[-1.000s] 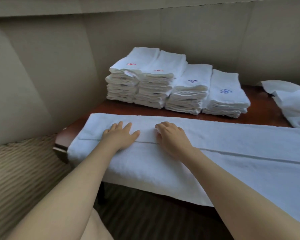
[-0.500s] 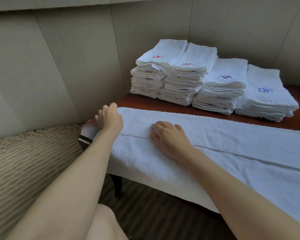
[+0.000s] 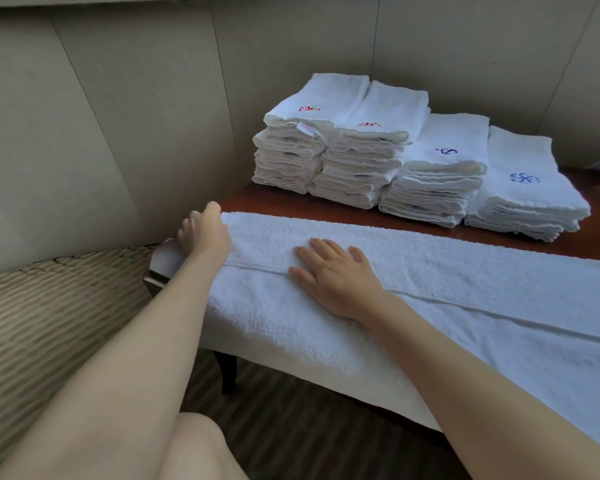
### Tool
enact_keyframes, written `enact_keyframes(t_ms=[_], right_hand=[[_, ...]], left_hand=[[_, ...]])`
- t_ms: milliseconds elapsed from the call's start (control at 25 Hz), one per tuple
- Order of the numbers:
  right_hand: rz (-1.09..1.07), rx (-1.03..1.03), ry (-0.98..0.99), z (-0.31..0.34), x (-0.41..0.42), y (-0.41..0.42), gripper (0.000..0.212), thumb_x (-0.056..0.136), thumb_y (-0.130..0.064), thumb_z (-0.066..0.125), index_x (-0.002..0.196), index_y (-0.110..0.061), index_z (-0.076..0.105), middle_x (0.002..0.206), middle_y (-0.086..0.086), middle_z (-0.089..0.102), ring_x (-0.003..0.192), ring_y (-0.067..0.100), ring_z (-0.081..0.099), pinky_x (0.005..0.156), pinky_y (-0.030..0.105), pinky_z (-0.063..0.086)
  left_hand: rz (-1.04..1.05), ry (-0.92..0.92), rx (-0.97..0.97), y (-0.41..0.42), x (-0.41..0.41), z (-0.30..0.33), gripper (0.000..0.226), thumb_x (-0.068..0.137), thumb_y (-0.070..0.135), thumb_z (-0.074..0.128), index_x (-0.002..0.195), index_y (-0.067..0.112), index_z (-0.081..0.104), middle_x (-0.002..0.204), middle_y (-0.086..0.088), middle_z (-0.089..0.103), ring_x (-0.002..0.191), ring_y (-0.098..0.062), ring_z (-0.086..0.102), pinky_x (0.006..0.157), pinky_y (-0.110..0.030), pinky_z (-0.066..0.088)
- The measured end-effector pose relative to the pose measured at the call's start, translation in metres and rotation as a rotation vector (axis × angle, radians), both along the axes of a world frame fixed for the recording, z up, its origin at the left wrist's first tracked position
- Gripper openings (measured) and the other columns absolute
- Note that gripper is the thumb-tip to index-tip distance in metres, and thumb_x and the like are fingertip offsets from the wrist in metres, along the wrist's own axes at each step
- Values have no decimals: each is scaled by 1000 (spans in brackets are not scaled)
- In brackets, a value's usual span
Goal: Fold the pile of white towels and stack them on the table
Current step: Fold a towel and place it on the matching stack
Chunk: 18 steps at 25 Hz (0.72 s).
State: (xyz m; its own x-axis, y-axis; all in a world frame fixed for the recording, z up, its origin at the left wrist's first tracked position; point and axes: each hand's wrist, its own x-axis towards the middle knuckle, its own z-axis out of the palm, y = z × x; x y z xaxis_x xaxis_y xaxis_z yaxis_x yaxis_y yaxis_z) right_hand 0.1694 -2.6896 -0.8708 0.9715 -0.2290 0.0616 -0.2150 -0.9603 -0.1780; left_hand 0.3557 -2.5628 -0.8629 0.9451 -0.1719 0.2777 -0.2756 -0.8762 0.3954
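Lying lengthwise along the near edge of the dark wooden table [image 3: 291, 202], a long white towel [image 3: 430, 289] is seen folded over itself, its front part hanging over the table's edge; the left hand [image 3: 205, 233] is curled round the towel's left end, fingers bent over the edge and gripping it; the right hand [image 3: 336, 275] is laid flat on the towel beside the fold line, fingers straight and slightly spread; four stacks of folded white towels [image 3: 413, 161] are ranged side by side at the back of the table against the beige panelled wall [image 3: 118, 116], the two left stacks marked in red, the two right in blue.
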Motion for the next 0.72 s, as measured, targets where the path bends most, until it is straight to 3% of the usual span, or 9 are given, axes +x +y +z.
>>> enact_keyframes(t_ms=[80,200,400,560,720], right_hand=[[1,21,15,3,-3,1,54,99,-54,17,148,-32,21,158,-3,13,146,14,7,116,47,6],[-88,63,27,6,-15,-13,54,100,-52,14,150,-33,16,159,-3,11,146,14,5,115,49,6],[-437,56,61,9,-80,-92,52,101,-47,16,150,-32,15,159,-4,12,146,15,9,114,52,7],[-600,47,98,8,-154,-143,55,97,-57,20,147,-33,23,158,-5,14,146,16,11,114,52,9],[-735,54,114,8,-228,-178,57,96,-60,20,147,-34,23,159,-7,12,146,14,10,114,51,7]], left_hand=[[16,-103,160,-11,-17,7,37,90,3,52,125,13,46,128,-22,44,119,-38,41,97,-43,33],[-294,-206,175,-51,-64,17,46,95,10,45,140,15,34,141,-21,33,131,-35,30,103,-42,28],[-790,-143,164,-120,-144,16,51,100,19,32,150,17,21,154,-14,20,143,-26,17,111,-40,21],[-981,-2,160,-161,-191,13,52,102,33,29,151,23,17,157,-13,17,145,-23,15,115,-40,17],[-1105,96,296,-190,-234,6,56,101,46,24,152,33,7,160,-6,4,147,-19,3,117,-40,7]])
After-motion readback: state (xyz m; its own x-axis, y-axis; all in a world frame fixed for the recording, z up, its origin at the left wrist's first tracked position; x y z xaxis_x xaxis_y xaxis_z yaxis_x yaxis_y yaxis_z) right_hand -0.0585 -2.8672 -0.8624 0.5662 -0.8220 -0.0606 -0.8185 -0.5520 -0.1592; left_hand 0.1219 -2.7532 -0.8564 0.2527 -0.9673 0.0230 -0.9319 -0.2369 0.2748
